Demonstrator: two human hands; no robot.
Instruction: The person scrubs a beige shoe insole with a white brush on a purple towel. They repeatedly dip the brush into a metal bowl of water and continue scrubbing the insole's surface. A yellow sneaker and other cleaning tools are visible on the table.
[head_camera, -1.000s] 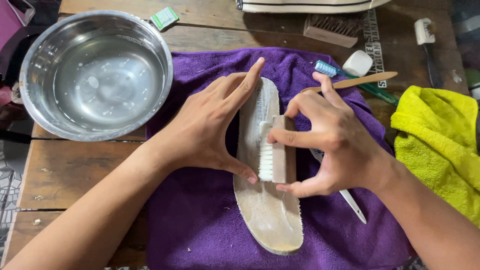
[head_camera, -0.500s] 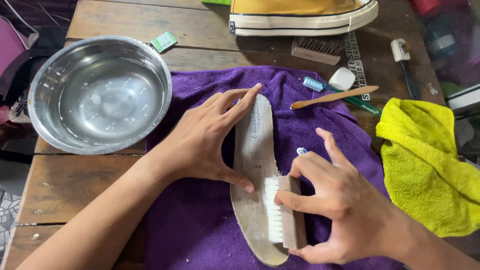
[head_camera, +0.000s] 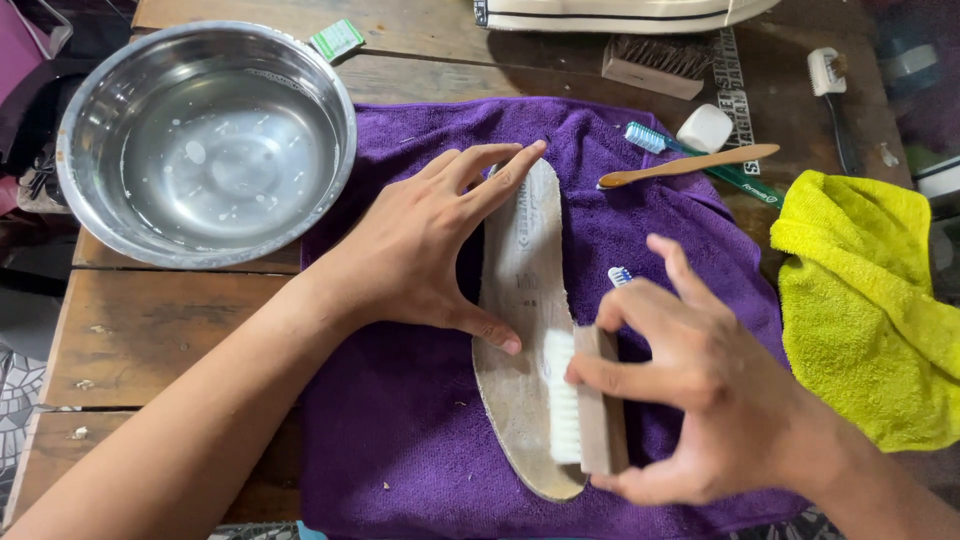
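Right hand (head_camera: 690, 385) with white-bristled brush (head_camera: 585, 410) on insole (head_camera: 525, 270), left hand (head_camera: 425, 245) alongside.

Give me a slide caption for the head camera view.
Left hand pins a shoe insole on a purple towel; right hand holds a white-bristled brush against it.

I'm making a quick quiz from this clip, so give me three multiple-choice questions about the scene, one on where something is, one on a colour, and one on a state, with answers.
1. Where does the metal bowl stand?
A. left of the purple towel
B. on the yellow cloth
C. on the insole

2. What colour are the bristles of the brush in the right hand?
A. black
B. white
C. red

3. How does the left hand meet the insole?
A. lifts it in the air
B. presses it flat on the towel
C. stays clear of it

Answers: 1 A, the bowl sits on the wooden table beside the towel's left edge. 2 B, the bristles show white against the insole. 3 B, thumb and fingers lie spread along the insole.
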